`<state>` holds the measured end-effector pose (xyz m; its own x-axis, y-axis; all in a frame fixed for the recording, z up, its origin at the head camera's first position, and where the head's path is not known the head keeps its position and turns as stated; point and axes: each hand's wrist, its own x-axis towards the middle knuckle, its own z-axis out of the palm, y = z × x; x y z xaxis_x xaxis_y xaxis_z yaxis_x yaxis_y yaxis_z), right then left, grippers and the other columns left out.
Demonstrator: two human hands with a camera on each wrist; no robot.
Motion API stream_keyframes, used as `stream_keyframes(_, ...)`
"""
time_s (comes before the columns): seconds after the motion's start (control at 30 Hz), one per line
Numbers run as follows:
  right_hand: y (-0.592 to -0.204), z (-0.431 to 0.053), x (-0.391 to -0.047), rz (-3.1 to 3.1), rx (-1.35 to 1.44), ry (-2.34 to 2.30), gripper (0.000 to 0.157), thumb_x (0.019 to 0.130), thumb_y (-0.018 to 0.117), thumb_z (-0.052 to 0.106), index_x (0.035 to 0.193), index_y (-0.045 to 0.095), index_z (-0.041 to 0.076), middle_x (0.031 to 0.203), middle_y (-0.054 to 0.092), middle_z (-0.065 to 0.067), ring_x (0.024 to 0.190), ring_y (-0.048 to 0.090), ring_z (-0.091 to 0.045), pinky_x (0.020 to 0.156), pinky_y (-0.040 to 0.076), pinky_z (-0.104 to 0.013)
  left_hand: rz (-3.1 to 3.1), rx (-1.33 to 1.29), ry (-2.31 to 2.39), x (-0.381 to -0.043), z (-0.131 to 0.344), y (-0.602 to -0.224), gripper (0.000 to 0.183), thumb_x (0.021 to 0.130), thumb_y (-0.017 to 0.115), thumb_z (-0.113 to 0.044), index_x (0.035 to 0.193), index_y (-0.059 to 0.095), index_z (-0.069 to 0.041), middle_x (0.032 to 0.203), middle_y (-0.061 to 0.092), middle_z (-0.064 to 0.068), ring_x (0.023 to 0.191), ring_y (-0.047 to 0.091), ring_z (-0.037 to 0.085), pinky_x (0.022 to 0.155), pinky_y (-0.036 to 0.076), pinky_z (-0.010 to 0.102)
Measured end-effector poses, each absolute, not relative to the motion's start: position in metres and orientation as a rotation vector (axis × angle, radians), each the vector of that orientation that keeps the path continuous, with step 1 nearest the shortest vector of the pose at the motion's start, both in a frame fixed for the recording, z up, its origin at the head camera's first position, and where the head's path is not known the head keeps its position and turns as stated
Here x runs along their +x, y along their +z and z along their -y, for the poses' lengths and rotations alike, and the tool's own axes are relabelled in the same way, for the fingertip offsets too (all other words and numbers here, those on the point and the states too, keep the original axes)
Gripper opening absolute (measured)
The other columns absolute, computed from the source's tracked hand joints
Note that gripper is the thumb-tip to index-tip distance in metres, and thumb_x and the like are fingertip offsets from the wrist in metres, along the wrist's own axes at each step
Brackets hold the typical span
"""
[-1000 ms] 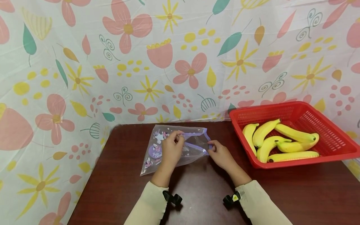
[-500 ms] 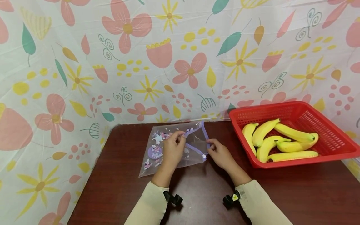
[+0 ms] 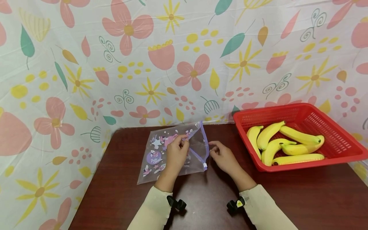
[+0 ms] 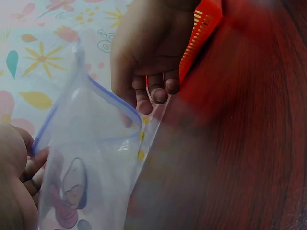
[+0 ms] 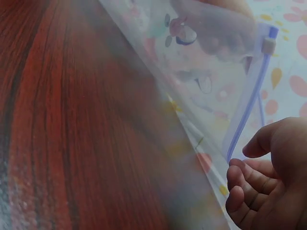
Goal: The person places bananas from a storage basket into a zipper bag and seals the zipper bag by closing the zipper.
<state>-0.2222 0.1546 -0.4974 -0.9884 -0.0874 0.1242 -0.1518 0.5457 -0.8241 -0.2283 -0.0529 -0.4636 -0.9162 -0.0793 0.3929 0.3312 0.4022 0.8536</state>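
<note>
A clear zip bag [image 3: 161, 159] with purple zipper edges and printed cartoon figures lies over the dark table, its mouth spread apart toward the right. My left hand [image 3: 176, 151] pinches the near panel's purple edge between thumb and fingers. At the other edge of the mouth is my right hand [image 3: 224, 156], its thumb and fingers parted and loosely bent, fingertips right by the purple strip. The right wrist view shows the white zipper slider [image 5: 268, 46] at one end of the strip. Through the left wrist view, the bag's mouth [image 4: 112, 112] gapes between both hands.
A red plastic basket [image 3: 345, 137] stands to the right, holding several yellow bananas [image 3: 271, 135]. The brown table [image 3: 201, 204] ends at a wall covering [image 3: 189, 41] printed with flowers. Each wrist wears a small black camera [image 3: 176, 203].
The bag's far purple edge has swung up and left, widening the mouth, and the bag has slid slightly left. My right hand has let go of that edge. The left hand keeps its pinch.
</note>
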Motion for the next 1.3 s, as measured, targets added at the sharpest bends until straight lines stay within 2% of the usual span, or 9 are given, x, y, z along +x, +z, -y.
stream_keyframes(0.37,-0.485,-0.150,-0.217,2.656,0.257,1.431,0.033,0.094,0.059,0.007,0.127,0.063,0.003,0.093,0.067,-0.010,0.076,0.057,-0.016,0.065,0.047,-0.024,2.295,-0.230,-1.530,-0.228,0.053,-0.465,0.022,0.096,0.059,-0.010,0.113,0.073,-0.006,0.062,0.064,0.004,0.043,0.055,0.004,0.040,0.044,0.023)
stream_keyframes(0.6,-0.468,-0.151,-0.210,2.622,0.300,1.387,0.032,0.095,0.059,0.009,0.127,0.063,0.006,0.095,0.069,-0.008,0.079,0.059,-0.016,0.068,0.049,-0.026,2.287,-0.235,-1.543,-0.228,0.053,-0.465,0.022,0.097,0.059,-0.010,0.113,0.073,-0.006,0.061,0.063,0.004,0.043,0.054,0.003,0.039,0.042,0.022)
stream_keyframes(0.8,-0.452,-0.152,-0.206,2.586,0.359,1.331,0.030,0.095,0.060,0.008,0.126,0.064,0.007,0.096,0.069,-0.007,0.084,0.062,-0.018,0.075,0.052,-0.031,2.276,-0.239,-1.551,-0.227,0.053,-0.462,0.022,0.096,0.059,-0.010,0.113,0.073,-0.005,0.061,0.063,0.004,0.043,0.054,0.003,0.038,0.041,0.021)
stream_keyframes(1.03,-0.440,-0.157,-0.200,2.577,0.370,1.278,0.029,0.097,0.060,0.009,0.126,0.064,0.007,0.106,0.068,-0.009,0.100,0.064,-0.022,0.084,0.055,-0.046,2.288,-0.233,-1.547,-0.228,0.054,-0.462,0.022,0.097,0.059,-0.011,0.113,0.072,-0.006,0.061,0.063,0.003,0.043,0.054,0.004,0.039,0.041,0.021)
stream_keyframes(1.3,-0.429,-0.167,-0.192,2.631,0.371,1.172,0.029,0.098,0.060,0.013,0.128,0.063,0.012,0.111,0.065,-0.006,0.102,0.063,-0.022,0.087,0.054,-0.046,2.280,-0.228,-1.582,-0.228,0.055,-0.463,0.020,0.098,0.058,-0.011,0.110,0.072,-0.004,0.062,0.064,0.006,0.043,0.055,0.006,0.040,0.046,0.023)
